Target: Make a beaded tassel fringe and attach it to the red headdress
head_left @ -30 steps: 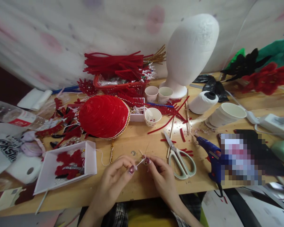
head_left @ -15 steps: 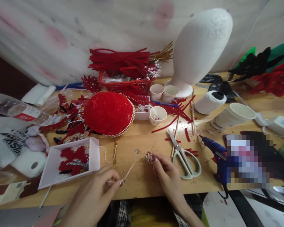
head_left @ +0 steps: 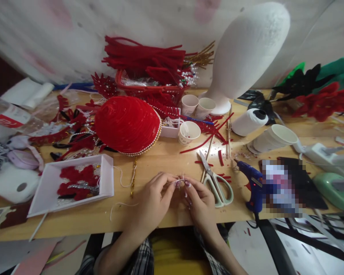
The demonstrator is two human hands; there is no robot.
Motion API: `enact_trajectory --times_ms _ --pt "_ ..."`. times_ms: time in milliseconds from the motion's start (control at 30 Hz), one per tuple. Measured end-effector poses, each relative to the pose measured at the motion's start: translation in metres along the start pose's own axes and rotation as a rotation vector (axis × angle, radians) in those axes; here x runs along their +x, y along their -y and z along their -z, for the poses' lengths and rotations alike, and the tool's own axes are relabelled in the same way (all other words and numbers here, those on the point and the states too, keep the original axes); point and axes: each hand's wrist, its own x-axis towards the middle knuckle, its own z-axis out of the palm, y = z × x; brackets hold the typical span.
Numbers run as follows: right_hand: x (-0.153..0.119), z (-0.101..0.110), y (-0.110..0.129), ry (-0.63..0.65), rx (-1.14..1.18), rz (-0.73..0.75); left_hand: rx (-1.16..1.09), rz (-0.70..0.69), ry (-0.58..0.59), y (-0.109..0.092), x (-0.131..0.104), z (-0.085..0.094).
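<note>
My left hand point(head_left: 154, 198) and my right hand point(head_left: 200, 196) meet above the table's front part, fingertips almost touching. Between thumb and finger, my left hand pinches a pale thread point(head_left: 123, 203), whose loose tail lies on the table to the left. My right hand is closed on a small beaded piece, mostly hidden by the fingers. Just right of that hand lie scissors point(head_left: 218, 187) with pale green handles, blades pointing away. Beyond my hands sits a red dome-shaped cap point(head_left: 126, 124) edged with beads.
A white box point(head_left: 107, 175) with red flowers and beads stands at left. To the right lie a blue glue gun point(head_left: 253, 179) and a thread spool point(head_left: 248, 122). Paper cups point(head_left: 190, 133), a red basket point(head_left: 149, 91) and a white mannequin head point(head_left: 248, 53) stand farther back.
My left hand has moved right and forward, bringing its fingertips up to those of my right hand. The thread that was stretched between them no longer spans a gap. The view has shifted slightly.
</note>
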Motion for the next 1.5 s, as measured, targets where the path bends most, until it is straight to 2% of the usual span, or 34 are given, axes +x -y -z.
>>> enact_trajectory --times_ms 133,267,400,500,600,733,900,1067,1300,1500 --pt "0.0 -0.001 0.001 0.025 0.133 -0.099 -0.276 0.086 -0.096 -0.002 -0.003 0.002" --pt "0.001 -0.002 0.002 0.058 0.159 -0.118 -0.536 0.171 -0.145 -0.004 0.0 -0.002" --pt "0.0 -0.004 0.006 0.072 0.08 -0.092 -0.723 0.208 -0.231 0.0 0.001 -0.009" --pt "-0.001 -0.006 0.011 0.13 -0.036 -0.041 -0.921 0.311 -0.234 0.004 0.006 -0.015" --pt "-0.002 -0.004 0.015 0.197 -0.124 0.003 -1.026 0.392 -0.235 0.004 0.012 -0.017" --pt "0.0 0.001 0.017 0.258 -0.174 -0.027 -1.019 0.378 -0.22 0.003 0.012 -0.018" --pt "0.004 0.005 0.019 0.263 -0.226 -0.055 -0.884 0.335 -0.209 0.007 0.007 -0.019" --pt "0.007 0.005 0.02 0.266 -0.22 -0.075 -0.838 0.337 -0.205 0.012 0.006 -0.016" --pt "0.01 0.002 0.023 0.252 -0.175 -0.078 -1.0 0.404 -0.182 0.0 0.008 -0.013" --pt "0.012 0.002 0.024 0.29 -0.188 -0.083 -1.065 0.42 -0.174 -0.006 0.009 -0.012"
